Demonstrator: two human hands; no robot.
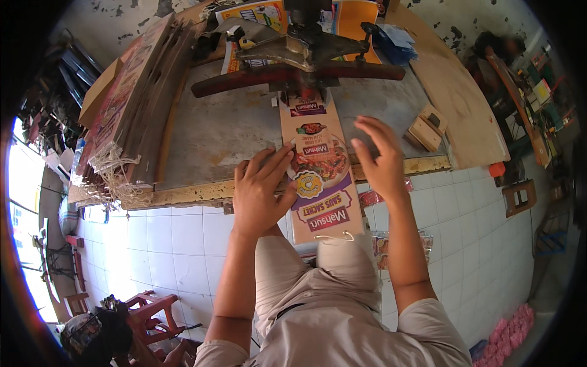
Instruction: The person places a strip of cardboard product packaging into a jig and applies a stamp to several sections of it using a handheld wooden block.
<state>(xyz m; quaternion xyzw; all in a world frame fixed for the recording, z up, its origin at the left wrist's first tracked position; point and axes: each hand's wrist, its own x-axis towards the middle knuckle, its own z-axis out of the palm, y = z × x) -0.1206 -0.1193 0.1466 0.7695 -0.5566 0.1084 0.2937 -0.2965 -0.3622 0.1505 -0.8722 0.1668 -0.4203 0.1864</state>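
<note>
A long printed cardboard panel [320, 159] lies lengthwise in front of me, with food pictures and a purple band. Its far end sits beneath the head of a dark metal press [306, 55], and its near end, with a white string loop [335, 237], overhangs the table edge above my lap. My left hand [263, 189] rests on the panel's left edge, fingers stretched out and thumb apart, gripping nothing. Just right of the panel, my right hand [382, 156] hovers with fingers and thumb apart and nothing between them.
Printed boards with strings [119, 113] are stacked at the left of the metal worktable [214, 134]. A small wooden block [427, 129] sits at the right. Printed packets [400, 248] lie below the table's right side. A red stool [153, 312] stands at lower left, near another person [98, 336].
</note>
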